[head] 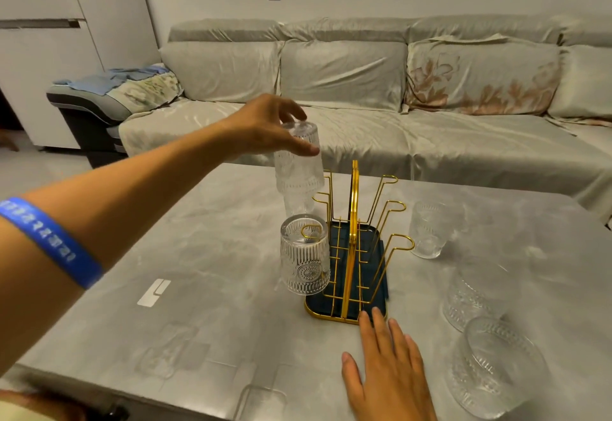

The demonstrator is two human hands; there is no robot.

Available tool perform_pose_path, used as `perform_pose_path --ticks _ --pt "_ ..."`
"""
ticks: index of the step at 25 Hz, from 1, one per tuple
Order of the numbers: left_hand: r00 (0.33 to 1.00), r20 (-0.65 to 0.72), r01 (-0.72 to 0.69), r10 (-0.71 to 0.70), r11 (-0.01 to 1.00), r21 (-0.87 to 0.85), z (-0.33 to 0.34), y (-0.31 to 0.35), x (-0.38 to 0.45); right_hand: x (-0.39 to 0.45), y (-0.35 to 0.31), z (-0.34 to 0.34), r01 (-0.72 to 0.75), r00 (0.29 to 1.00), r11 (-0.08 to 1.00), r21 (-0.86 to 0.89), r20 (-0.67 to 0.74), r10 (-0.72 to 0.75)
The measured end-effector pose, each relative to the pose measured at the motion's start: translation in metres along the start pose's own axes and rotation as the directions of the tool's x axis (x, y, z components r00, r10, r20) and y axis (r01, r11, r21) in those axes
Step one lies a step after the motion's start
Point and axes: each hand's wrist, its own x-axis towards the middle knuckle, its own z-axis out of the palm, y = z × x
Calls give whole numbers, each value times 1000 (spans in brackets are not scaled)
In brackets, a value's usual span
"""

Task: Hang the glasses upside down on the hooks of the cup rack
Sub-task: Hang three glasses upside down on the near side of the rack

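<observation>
A gold wire cup rack (354, 218) with a dark blue base tray stands mid-table. One ribbed clear glass (304, 255) hangs upside down on its near left hook. Behind it another hung glass (298, 203) shows partly. My left hand (268, 129) grips the base of an upside-down glass (299, 158) over the far left hook. My right hand (387, 361) lies flat and empty, fingertips touching the tray's near corner. Three upright glasses stand right of the rack: a far glass (429, 230), a middle glass (473, 298) and a near glass (496, 367).
The grey table (198, 255) reaches a near edge at the bottom left. A covered sofa (397, 89) runs along the far side. A white label (154, 292) lies on the table. A blue band circles my left forearm (49, 241).
</observation>
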Motion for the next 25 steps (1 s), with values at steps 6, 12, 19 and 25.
perform_pose_path --ticks 6,12,19,25 --pt "1000 -1 -11 11 1000 -11 31 -9 -3 1 1 2 11 1000 1000 6 -14 -11" --pt "999 39 -2 2 1000 14 48 -16 -2 1 2 4 11 1000 1000 3 -28 -11" --pt "995 98 6 -7 1000 8 65 -25 -2 2 2 4 13 1000 1000 4 -18 -13" --pt "989 144 -2 -14 994 112 76 -28 2 2 0 5 22 999 1000 -19 -30 -22"
